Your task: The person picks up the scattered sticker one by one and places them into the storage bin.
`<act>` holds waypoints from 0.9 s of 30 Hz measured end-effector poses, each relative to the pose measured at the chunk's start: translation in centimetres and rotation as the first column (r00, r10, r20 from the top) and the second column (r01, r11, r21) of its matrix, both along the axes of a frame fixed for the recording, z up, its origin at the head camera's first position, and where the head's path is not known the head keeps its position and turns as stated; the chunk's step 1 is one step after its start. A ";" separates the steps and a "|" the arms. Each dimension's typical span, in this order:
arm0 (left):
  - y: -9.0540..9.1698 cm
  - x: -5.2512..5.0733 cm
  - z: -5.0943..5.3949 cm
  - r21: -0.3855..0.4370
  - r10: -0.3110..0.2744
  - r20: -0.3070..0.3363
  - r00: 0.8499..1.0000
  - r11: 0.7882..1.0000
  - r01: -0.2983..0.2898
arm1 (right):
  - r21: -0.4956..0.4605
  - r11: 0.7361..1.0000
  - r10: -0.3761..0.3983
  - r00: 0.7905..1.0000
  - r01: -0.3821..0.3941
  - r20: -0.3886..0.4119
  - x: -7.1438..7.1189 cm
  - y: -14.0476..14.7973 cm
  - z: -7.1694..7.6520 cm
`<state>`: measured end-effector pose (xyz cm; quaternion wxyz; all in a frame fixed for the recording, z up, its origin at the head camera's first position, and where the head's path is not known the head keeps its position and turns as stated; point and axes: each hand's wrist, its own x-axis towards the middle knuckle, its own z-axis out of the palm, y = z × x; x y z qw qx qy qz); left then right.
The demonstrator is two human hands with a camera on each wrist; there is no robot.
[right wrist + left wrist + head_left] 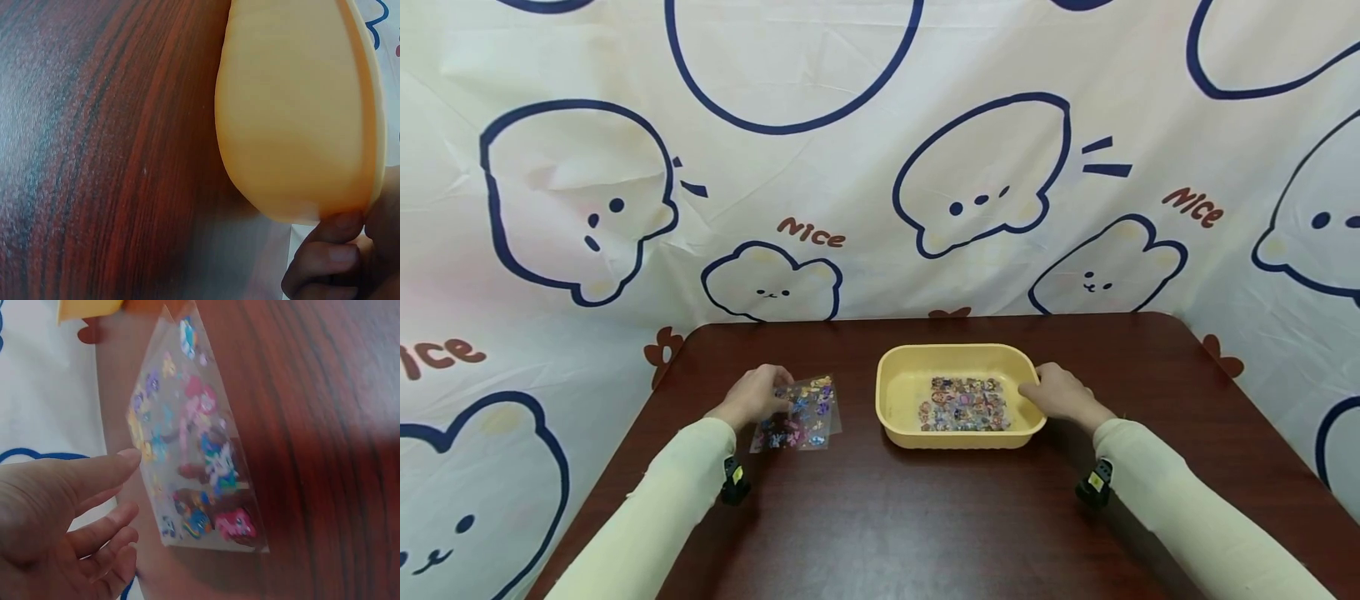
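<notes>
Two overlapping clear sheets with colourful cartoon figures, apparently sticker sheets, are left of the middle of the dark table. My left hand pinches one at its edge between thumb and index finger, whose tip is hidden; the other fingers curl loosely. That sheet looks blurred in the left wrist view. To the right, my right hand grips the right rim of a yellow plastic basin, thumb inside and fingers outside. Inside the basin lie more clear sheets of small figures.
The brown wood-grain table reaches back to a white cloth printed with blue cartoon outlines. This cloth also hangs along both sides. Each wrist wears a small black device on a band.
</notes>
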<state>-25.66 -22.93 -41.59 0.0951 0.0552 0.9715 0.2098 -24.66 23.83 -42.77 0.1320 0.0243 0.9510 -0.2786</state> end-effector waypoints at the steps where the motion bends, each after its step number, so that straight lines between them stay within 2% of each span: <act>1: -0.2 0.0 -0.1 -0.006 -0.001 -0.002 1.000 1.000 0.001 | -0.003 1.000 0.001 1.000 -0.001 0.001 0.0 0.0 0.0; 12: -1.4 -0.2 -1.0 -0.042 0.013 0.004 1.000 0.999 -0.013 | 0.006 1.000 0.006 1.000 -0.006 -0.010 -0.2 -0.1 0.2; 18: -1.7 -0.2 -1.0 -0.060 -0.004 -0.012 1.000 0.998 0.003 | 0.004 1.000 -0.001 1.000 0.000 0.002 -0.1 0.0 0.1; 24: -2.1 0.0 -1.2 -0.078 -0.037 0.000 0.999 0.996 0.036 | 0.005 1.000 0.004 1.000 -0.004 -0.007 -0.1 0.0 0.1; 27: -2.3 0.1 -1.3 -0.087 -0.033 0.012 0.999 0.996 0.034 | 0.006 1.000 0.008 1.000 -0.008 -0.012 0.0 0.0 0.1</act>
